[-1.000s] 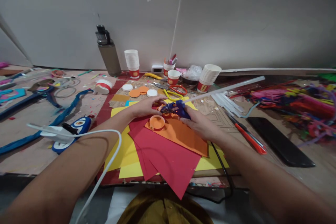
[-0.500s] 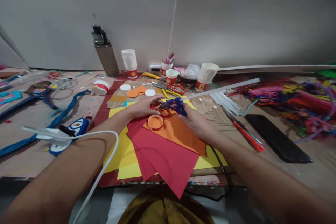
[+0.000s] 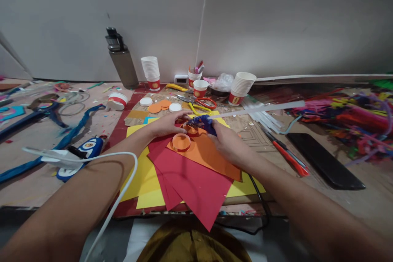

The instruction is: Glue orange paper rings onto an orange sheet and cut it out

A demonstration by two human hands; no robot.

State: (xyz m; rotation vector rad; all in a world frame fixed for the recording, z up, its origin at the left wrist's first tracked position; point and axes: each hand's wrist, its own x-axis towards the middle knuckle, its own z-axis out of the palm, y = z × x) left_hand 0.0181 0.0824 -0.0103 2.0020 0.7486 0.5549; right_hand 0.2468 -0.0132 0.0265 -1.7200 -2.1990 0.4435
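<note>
My right hand (image 3: 223,136) is wrapped round a blue glue gun (image 3: 205,123), and a long translucent glue stick (image 3: 260,109) sticks out of its back toward the right. The gun's nozzle points left at a cup ring (image 3: 192,129) on the orange sheet (image 3: 205,153). My left hand (image 3: 172,124) is at that ring's left side, fingers curved against it. Nearer me lies a second ring (image 3: 181,142) with a white rim and orange inside. Red sheets (image 3: 193,188) and yellow sheets (image 3: 144,176) are spread beneath.
Behind are orange discs (image 3: 154,108), yellow-handled scissors (image 3: 199,109), stacked paper cups (image 3: 242,86) and a bottle (image 3: 123,65). To the right lie a red cutter (image 3: 288,157), a black phone (image 3: 324,159) and colourful pipe cleaners (image 3: 362,118). A white cable (image 3: 135,172) crosses over my left forearm.
The glue gun and its stick have tilted slightly and dropped a little, with my right hand still round the gun. My left hand stays at the ring.
</note>
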